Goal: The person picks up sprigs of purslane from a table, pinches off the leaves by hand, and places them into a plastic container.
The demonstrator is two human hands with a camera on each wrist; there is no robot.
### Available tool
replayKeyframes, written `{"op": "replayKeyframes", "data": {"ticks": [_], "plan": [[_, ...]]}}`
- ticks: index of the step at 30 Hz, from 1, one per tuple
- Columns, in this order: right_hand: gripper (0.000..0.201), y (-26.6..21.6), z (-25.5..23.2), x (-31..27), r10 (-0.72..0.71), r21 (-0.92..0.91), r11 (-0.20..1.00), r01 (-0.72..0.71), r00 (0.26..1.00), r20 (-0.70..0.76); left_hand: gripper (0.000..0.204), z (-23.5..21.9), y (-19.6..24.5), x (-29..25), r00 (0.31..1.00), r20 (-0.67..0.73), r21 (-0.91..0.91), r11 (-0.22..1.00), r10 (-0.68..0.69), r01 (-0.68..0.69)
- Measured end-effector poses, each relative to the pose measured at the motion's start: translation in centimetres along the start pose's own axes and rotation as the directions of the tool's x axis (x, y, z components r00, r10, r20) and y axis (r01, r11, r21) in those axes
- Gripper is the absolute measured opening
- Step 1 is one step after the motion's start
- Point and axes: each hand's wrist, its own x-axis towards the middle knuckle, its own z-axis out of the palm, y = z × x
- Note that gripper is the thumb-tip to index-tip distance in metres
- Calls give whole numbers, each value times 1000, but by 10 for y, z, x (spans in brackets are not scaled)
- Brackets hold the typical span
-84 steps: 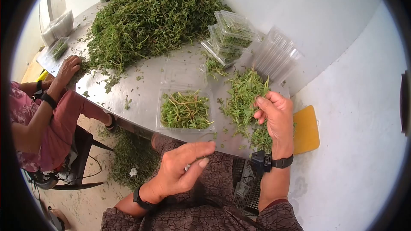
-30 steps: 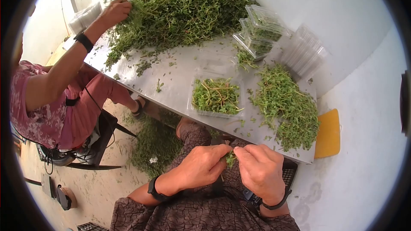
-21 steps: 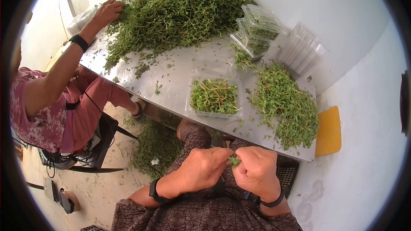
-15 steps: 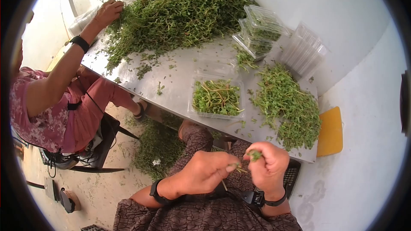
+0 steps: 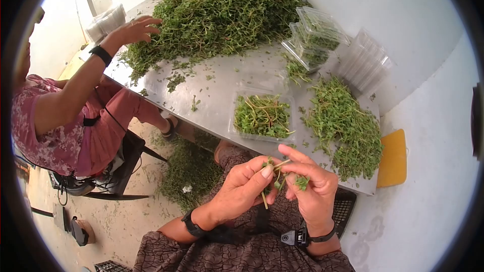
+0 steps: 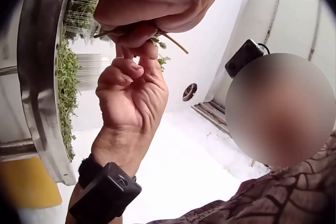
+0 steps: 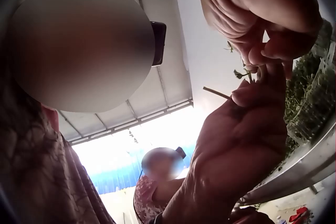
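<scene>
Steel table [image 5: 212, 95] is carrying the big herb heap [image 5: 222, 10], where another person's hand [image 5: 133, 30] is reaching, then my smaller pile [image 5: 345, 126], closed packs [image 5: 315, 38], empty tubs [image 5: 363, 63] and an open tray [image 5: 262, 117] sitting roughly half filled. I'm judging plenty is waiting to be sorted. Over my lap, my left hand [image 5: 247, 184] and right hand [image 5: 310, 189] are both pinching one sprig [image 5: 275, 179], fingertips curled tight on its stem, working between them
</scene>
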Motion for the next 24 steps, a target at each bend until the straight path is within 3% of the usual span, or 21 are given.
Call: {"op": "replayKeyframes", "data": {"ticks": [3, 4, 9, 10, 11, 13, 15, 19, 21, 24], "plan": [[17, 4, 0, 1, 79, 42, 996, -78, 997, -24, 30, -2, 4, 2, 997, 72, 92, 996, -27, 21], [19, 7, 1, 0, 104, 107, 989, -102, 994, -16, 27, -3, 3, 2, 991, 120, 25, 998, -52, 50], [27, 1, -1, 1, 166, 174, 972, -160, 986, -22, 23, -3, 10, 5, 994, 104, 157, 987, -41, 24], [28, -2, -3, 1, 178, 195, 966, -172, 984, -13, 21, -5, 14, 5, 998, 64, 292, 955, 28, -46], [29, -3, -7, 1, 191, 217, 959, -185, 982, -5, 19, -6, 18, 6, 994, 35, 422, 900, 101, -107], [29, -1, -16, -1, 190, 167, 968, -188, 982, 3, 16, -10, 35, 12, 956, 8, 718, 664, 294, -210], [28, 1, -21, -3, 188, 118, 975, -187, 982, 10, 20, -8, 56, 24, 849, 155, 924, 231, 505, -306], [25, 6, -25, -9, 180, 53, 982, -182, 983, 35, 26, -10, 73, 44, 774, 194, 945, 97, 602, -312], [24, 7, -28, -9, 174, 34, 984, -176, 984, 44, 28, -12, 73, 56, 698, 294, 950, -116, 653, -291], [22, 7, -31, -8, 179, -40, 983, -178, 983, 45, 36, -19, 66, 73, 749, 279, 958, -114, 601, -265]]}}
